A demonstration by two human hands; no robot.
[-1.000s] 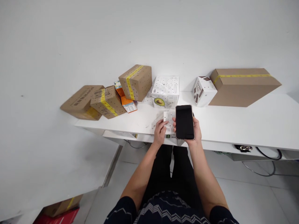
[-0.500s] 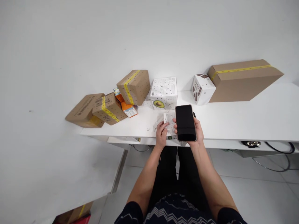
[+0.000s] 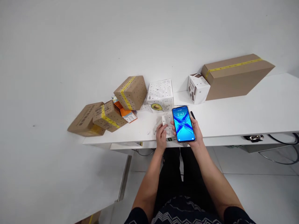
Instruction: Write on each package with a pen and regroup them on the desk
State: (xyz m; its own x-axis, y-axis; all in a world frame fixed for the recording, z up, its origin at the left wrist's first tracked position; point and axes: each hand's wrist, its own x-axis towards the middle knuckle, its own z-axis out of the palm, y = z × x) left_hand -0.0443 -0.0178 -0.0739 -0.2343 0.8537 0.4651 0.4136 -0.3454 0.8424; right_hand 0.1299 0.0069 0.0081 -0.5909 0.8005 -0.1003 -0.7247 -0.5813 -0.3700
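Observation:
My right hand (image 3: 196, 132) is wrapped around a smartphone (image 3: 184, 124) in a clear case. Its lit blue screen shows the time 2:42. To the left, my left hand (image 3: 161, 137) is closed at the left edge of a small white printed box (image 3: 167, 120), with its fingers on the box. The phone and my right fingers cover part of this box. Some crumpled clear plastic (image 3: 158, 124) lies beside my left fingers. A black pen-like object (image 3: 192, 115) shows just beyond my right hand.
On the white table (image 3: 229, 121) stand a white avocado box (image 3: 160, 93), a smaller white box (image 3: 198, 88) and a long cardboard box (image 3: 235, 79). Taped cartons (image 3: 132, 91) and an orange box (image 3: 125, 112) cluster at left. Black cables (image 3: 283, 141) hang under the right edge.
The phone's screen has gone from black to lit, showing a blue wallpaper and the clock. The view has shifted slightly; both hands keep nearly the same positions.

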